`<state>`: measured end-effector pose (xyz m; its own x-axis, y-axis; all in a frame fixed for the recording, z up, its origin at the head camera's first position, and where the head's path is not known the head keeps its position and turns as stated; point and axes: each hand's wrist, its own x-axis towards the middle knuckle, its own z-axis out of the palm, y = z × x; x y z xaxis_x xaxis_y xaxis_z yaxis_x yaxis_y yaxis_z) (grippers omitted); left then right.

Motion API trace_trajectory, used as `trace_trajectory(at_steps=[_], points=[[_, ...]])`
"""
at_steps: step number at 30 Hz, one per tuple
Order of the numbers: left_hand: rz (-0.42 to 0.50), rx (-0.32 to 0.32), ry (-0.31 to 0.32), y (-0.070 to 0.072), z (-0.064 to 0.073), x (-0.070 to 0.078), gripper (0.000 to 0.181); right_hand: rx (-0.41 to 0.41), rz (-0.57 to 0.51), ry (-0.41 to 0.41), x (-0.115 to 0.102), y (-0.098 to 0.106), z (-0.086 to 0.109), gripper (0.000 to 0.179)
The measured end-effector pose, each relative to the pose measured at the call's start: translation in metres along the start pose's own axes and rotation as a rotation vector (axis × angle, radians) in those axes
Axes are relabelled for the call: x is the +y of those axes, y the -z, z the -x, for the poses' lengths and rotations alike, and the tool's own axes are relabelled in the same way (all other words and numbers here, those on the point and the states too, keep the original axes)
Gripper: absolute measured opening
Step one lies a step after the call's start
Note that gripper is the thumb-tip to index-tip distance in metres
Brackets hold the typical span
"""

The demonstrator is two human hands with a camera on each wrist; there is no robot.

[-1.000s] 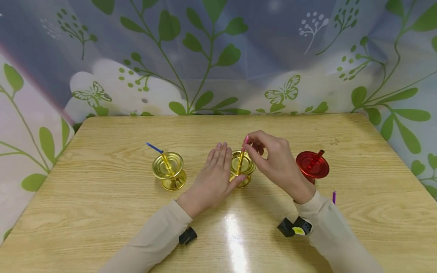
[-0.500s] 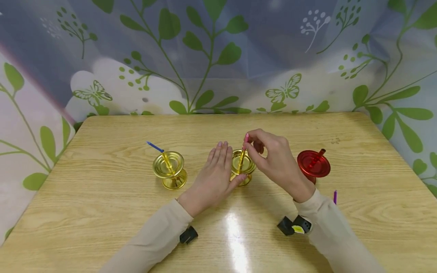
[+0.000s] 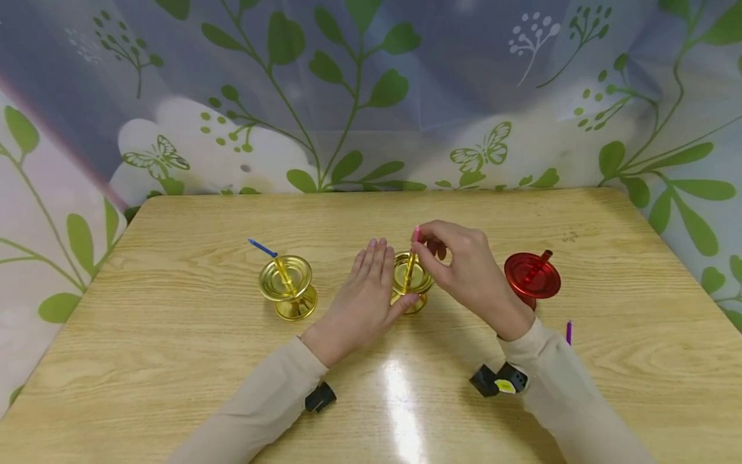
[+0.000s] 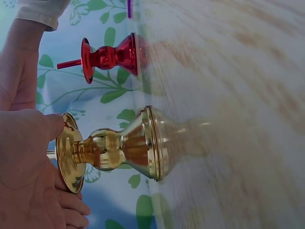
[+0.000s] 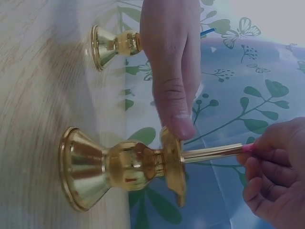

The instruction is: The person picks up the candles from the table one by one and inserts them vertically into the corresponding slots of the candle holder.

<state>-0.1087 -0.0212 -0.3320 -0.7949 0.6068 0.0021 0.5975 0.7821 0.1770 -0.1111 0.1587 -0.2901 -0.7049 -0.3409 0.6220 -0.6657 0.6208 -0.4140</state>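
Observation:
My right hand [image 3: 466, 261] pinches a pink candle [image 3: 416, 232] between thumb and fingertips. The candle's lower end meets the top of the upright tube on the middle gold candle holder [image 3: 409, 274]; how deep it sits I cannot tell. In the right wrist view only a short bit of pink shows between the tube and the fingertips. My left hand [image 3: 364, 296] has straight fingers along the left side of this holder's dish [image 4: 71, 167]. Its thumb touches the dish rim at the near side.
To the left stands another gold candle holder [image 3: 285, 283], a blue candle [image 3: 263, 248] tilted at its tube top. A red candle holder [image 3: 532, 278] stands right of my right hand. A purple candle [image 3: 569, 331] lies near my right sleeve. Behind the wooden table [image 3: 191, 361] hangs a patterned cloth [image 3: 232, 161].
The pink candle and the right fingertips have shifted very slightly. Both hands otherwise keep their places, and the candle holders stand as before.

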Motion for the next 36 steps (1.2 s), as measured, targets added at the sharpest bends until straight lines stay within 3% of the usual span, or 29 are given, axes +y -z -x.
trace_trajectory(at_steps=[36], points=[[-0.015, 0.015, -0.007, 0.0001, 0.0004, 0.0006, 0.081, -0.013, -0.020, -0.017, -0.0004, 0.0018, 0.0021, 0.008]])
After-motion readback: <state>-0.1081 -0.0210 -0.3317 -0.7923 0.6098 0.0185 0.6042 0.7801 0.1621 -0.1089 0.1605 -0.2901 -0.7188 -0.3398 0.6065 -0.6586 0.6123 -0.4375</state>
